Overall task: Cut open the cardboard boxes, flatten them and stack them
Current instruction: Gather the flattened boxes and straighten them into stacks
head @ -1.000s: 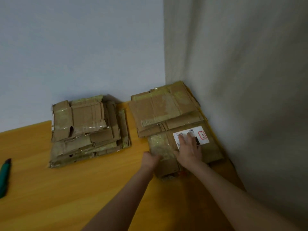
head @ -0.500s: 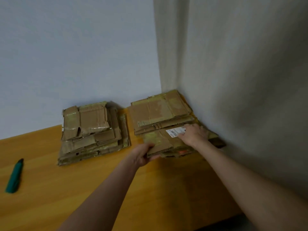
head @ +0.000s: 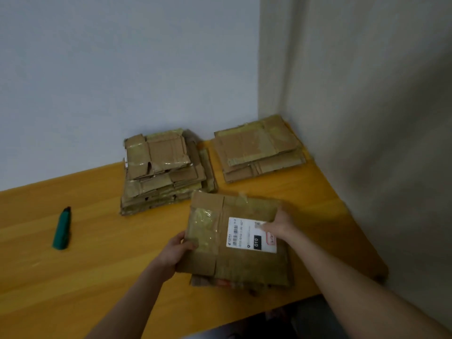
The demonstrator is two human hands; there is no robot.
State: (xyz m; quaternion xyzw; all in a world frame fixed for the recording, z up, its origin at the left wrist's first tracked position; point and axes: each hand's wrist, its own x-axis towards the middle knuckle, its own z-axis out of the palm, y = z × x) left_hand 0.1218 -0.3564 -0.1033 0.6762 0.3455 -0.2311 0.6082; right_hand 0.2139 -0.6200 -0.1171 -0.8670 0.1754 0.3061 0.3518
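A bundle of flattened boxes is gripped at opposite edges by the left hand and right hand, apparently so its layers stay together for stacking.

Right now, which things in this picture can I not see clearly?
Head view:
- Text on the label: too small and blurred; the right hand covers one corner.
- Fingers of the left hand: hidden under the bundle it holds.
- Number of sheets in the bundle: the top sheet hides them.
- Blade of the cutter: too small to tell if it is out.
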